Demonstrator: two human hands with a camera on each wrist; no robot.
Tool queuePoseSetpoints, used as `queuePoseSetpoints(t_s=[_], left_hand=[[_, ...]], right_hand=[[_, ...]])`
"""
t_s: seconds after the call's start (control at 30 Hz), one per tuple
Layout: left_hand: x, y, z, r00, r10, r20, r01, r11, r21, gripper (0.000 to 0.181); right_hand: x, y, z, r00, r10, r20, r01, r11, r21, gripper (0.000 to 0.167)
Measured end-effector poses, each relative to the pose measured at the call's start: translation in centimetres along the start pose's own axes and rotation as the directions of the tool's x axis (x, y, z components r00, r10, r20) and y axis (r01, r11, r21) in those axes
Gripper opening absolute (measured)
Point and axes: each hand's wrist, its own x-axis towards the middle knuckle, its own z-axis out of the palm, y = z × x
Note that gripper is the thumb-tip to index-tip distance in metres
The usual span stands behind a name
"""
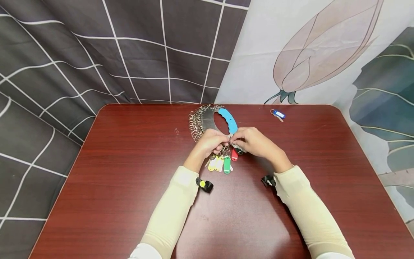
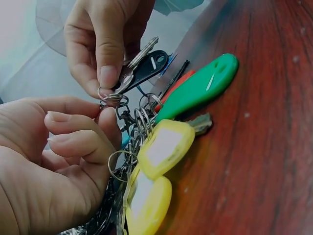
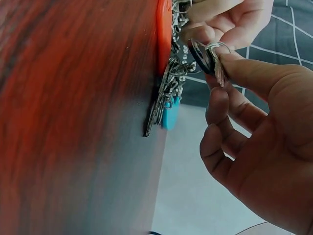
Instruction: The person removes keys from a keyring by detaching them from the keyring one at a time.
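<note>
My right hand point(image 1: 253, 141) pinches the split ring of a key point(image 2: 126, 77) with a black key tag point(image 2: 150, 67), between thumb and fingertips. Facing it, my left hand point(image 1: 211, 141) pinches a small metal clasp at that ring; fingertips hide whether the two are joined. Both hands are at the near end of a flat metal key holder point(image 1: 208, 119) with a blue handle point(image 1: 229, 121). Below the fingers, green point(image 1: 227, 165), red point(image 1: 234, 155) and yellow key tags point(image 2: 166, 147) hang with keys from the holder's clasps.
Many metal clasps point(image 1: 194, 126) line the holder's left edge. A blue key tag with a key point(image 1: 279, 114) lies apart at the back right of the brown table point(image 1: 129, 187). Behind the table hang a dark checked cloth point(image 1: 139, 54) and a pale patterned one point(image 1: 255, 54).
</note>
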Motion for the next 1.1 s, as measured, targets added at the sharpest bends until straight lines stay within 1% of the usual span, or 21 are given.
queuePoseSetpoints(t_s=[0.17, 0.27, 0.47, 0.6, 0.7, 0.8, 0.87, 0.93, 1.0, 1.07, 1.1], left_hand=[[0.16, 0.09, -0.2, 1.0, -0.001, 0.012, 0.001, 1.0, 0.012, 0.017], [0.24, 0.22, -0.32, 0.999, -0.01, 0.034, 0.009, 1.0, 0.019, 0.017], [0.39, 0.31, -0.43, 0.996, -0.026, 0.083, 0.024, 0.999, 0.027, 0.018], [0.46, 0.21, -0.51, 0.997, -0.013, 0.076, 0.009, 0.998, 0.054, 0.016], [0.47, 0.09, -0.55, 0.998, 0.022, 0.051, -0.027, 0.996, 0.089, 0.013], [0.52, 0.0, -0.52, 0.997, 0.08, 0.019, -0.082, 0.989, 0.126, 0.009], [0.48, 0.05, -0.44, 0.992, 0.127, 0.003, -0.126, 0.978, 0.165, 0.008], [0.45, 0.16, -0.36, 0.982, 0.19, -0.008, -0.183, 0.958, 0.221, 0.008], [0.43, 0.27, -0.33, 0.97, 0.244, -0.017, -0.229, 0.931, 0.284, 0.009], [0.43, 0.36, -0.34, 0.961, 0.277, -0.02, -0.255, 0.909, 0.331, 0.01], [0.47, 0.39, -0.35, 0.958, 0.287, -0.022, -0.262, 0.901, 0.346, 0.01]], right_hand=[[-0.08, 0.01, 0.09, 0.999, -0.034, -0.006, 0.034, 0.999, -0.012, 0.009], [-0.12, 0.11, 0.19, 0.998, -0.054, -0.011, 0.054, 0.998, -0.024, 0.01], [-0.24, 0.23, 0.15, 0.998, -0.062, -0.021, 0.062, 0.997, -0.035, 0.01], [-0.23, 0.14, 0.09, 0.998, -0.059, -0.034, 0.058, 0.998, -0.035, 0.01], [-0.16, 0.04, 0.1, 0.998, -0.044, -0.051, 0.042, 0.998, -0.052, 0.009], [-0.08, -0.11, 0.1, 0.997, -0.024, -0.068, 0.019, 0.997, -0.073, 0.008], [-0.04, -0.23, 0.06, 0.997, -0.012, -0.074, 0.006, 0.996, -0.084, 0.009], [-0.01, -0.3, 0.02, 0.997, -0.001, -0.077, -0.006, 0.996, -0.094, 0.009], [0.01, -0.33, -0.01, 0.997, 0.003, -0.077, -0.011, 0.994, -0.11, 0.01], [0.0, -0.33, -0.04, 0.997, -0.001, -0.076, -0.01, 0.99, -0.14, 0.01], [-0.02, -0.34, -0.06, 0.997, -0.006, -0.076, -0.006, 0.988, -0.157, 0.011]])
